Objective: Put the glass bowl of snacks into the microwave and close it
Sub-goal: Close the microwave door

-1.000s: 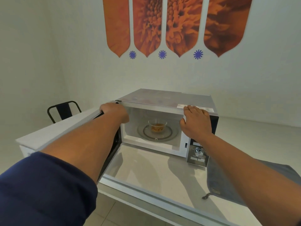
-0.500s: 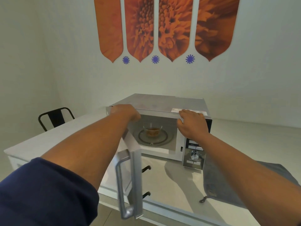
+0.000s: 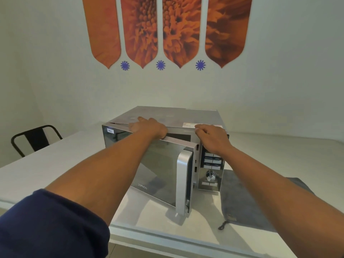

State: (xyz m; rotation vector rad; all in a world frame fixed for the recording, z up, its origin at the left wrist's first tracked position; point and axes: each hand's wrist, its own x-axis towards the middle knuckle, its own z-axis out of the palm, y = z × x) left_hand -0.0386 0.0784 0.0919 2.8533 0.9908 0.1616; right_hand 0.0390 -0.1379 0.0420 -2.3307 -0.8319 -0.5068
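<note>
A silver microwave (image 3: 186, 116) stands on the white table. Its mirrored door (image 3: 158, 164) is swung most of the way in, with a narrow gap left at the handle side. My left hand (image 3: 149, 128) lies over the door's top edge, fingers on the microwave's roof. My right hand (image 3: 212, 137) rests on the top front corner above the control panel (image 3: 211, 168), fingers curled. The door hides the glass bowl of snacks inside.
A grey cloth (image 3: 245, 202) lies on the white table (image 3: 55, 164) to the right of the microwave. A black metal chair (image 3: 35, 138) stands at the table's far left. The wall behind carries orange flower panels.
The door has swung from wide open to nearly shut, carried by my left hand. The bowl, seen inside before, is now hidden. My right hand stayed on the top corner.
</note>
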